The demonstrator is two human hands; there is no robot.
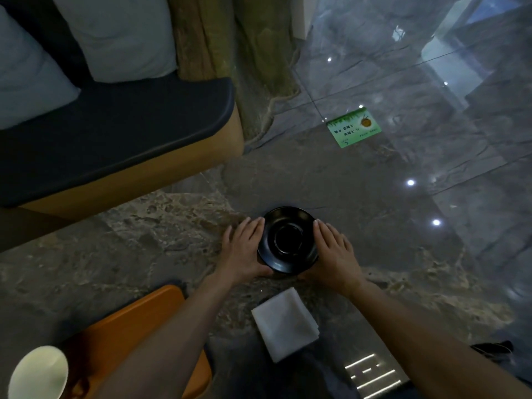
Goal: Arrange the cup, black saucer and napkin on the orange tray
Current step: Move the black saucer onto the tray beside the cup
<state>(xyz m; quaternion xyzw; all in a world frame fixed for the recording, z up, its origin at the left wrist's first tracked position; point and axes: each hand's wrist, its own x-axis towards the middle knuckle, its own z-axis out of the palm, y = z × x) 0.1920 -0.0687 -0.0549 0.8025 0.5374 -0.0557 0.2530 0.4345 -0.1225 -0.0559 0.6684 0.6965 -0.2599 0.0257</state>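
The black saucer [288, 240] sits on the dark marble table, near its middle. My left hand [244, 249] cups its left rim and my right hand [334, 253] cups its right rim, thumbs under the near edge. A folded white napkin [285, 323] lies on the table just below the saucer, between my forearms. The orange tray [135, 326] is at the lower left, partly hidden by my left forearm. A pale cup [39, 372] stands at the bottom left corner, beside the tray's near end.
A bench with a dark seat cushion [115, 139] and light pillows [115, 36] runs along the upper left. A green card [354, 127] lies on the table at the upper right. Glossy table surface reflects ceiling lights on the right.
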